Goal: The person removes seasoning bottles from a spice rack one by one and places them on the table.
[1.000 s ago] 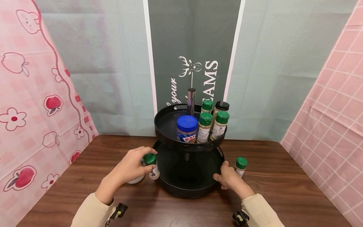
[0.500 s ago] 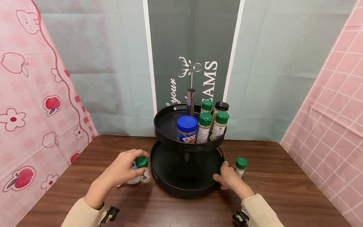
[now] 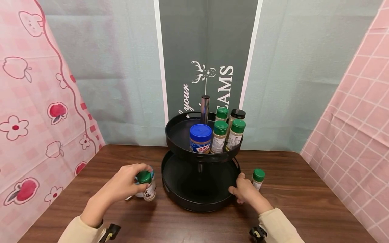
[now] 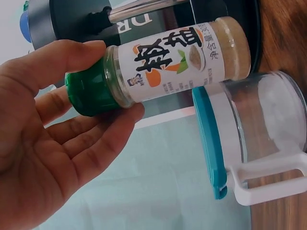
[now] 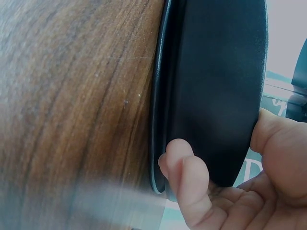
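By its green cap, my left hand [image 3: 121, 184] holds a spice bottle [image 3: 149, 194] with a white label, left of the black two-tier rack. Fine tan contents show through the bottle [image 4: 168, 62] in the left wrist view. Close by stands a clear jar [image 4: 268, 120] with a teal lid and white handle, partly hidden behind the bottle in the head view. At the right side of the rack's lower tray [image 3: 199, 206], my right hand [image 3: 247, 189] grips the wall. The right wrist view shows thumb and fingers on either side of that black wall [image 5: 216, 86].
On the upper tray [image 3: 179, 143] stand a blue-lidded jar [image 3: 200, 138], several green-capped bottles [image 3: 218, 140] and a black-lidded jar [image 3: 238, 114]. Another green-capped bottle [image 3: 258, 177] stands on the wooden table [image 3: 288, 202], just beyond the right hand. A metal post [image 3: 205, 108] rises through the rack.
My left hand has carried the spice bottle leftward and slightly nearer to me, away from the lower tray. The right hand and the rack have stayed in place.
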`<act>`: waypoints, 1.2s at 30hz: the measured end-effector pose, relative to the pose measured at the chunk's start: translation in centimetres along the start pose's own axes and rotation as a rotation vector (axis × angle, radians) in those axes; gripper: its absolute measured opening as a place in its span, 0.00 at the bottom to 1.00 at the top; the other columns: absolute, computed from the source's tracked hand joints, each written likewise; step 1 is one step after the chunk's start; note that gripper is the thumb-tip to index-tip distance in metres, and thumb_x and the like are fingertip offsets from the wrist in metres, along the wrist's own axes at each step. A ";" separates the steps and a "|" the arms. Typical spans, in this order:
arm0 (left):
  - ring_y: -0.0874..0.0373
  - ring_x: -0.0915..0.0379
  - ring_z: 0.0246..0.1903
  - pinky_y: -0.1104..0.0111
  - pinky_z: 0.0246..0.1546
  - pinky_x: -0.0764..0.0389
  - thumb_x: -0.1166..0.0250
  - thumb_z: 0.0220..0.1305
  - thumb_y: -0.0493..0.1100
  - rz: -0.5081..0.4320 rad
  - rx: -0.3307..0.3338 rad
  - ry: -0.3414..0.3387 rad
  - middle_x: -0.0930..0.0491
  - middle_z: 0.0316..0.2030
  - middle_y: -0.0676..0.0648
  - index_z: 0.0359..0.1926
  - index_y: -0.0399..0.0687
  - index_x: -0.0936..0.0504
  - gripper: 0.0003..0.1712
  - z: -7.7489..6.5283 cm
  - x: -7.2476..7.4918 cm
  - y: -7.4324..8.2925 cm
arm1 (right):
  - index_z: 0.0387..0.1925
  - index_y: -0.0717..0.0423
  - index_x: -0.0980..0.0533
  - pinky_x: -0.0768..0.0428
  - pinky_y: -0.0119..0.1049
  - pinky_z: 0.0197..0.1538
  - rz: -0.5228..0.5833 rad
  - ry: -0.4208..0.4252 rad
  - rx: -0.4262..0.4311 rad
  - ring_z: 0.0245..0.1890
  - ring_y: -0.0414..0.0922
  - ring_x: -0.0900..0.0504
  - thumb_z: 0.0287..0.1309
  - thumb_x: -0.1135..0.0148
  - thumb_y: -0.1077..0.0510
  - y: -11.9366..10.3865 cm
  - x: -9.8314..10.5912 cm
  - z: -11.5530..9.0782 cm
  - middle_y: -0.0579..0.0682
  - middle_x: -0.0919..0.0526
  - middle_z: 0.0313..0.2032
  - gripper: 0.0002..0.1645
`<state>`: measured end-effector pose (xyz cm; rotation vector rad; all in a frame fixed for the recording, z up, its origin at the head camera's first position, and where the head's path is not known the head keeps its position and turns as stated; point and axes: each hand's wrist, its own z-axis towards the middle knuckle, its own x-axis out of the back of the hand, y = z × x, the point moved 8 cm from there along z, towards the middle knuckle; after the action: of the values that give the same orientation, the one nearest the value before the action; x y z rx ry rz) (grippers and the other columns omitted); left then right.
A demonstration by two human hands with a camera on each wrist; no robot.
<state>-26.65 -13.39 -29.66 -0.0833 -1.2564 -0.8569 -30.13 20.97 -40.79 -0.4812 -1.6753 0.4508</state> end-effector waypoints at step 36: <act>0.65 0.32 0.26 0.70 0.25 0.28 0.26 0.34 0.33 0.017 0.075 -0.110 0.25 0.28 0.57 0.33 0.50 0.22 0.21 -3.4 -0.6 -3.0 | 0.61 0.85 0.62 0.28 0.35 0.19 -0.008 0.007 0.007 0.11 0.45 0.25 0.54 0.46 0.62 -0.1 0.0 -0.1 0.54 0.27 0.12 0.48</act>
<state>-25.78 -16.82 -32.49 -0.0819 -1.3879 -0.7988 -30.08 20.93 -40.72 -0.4706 -1.6674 0.4486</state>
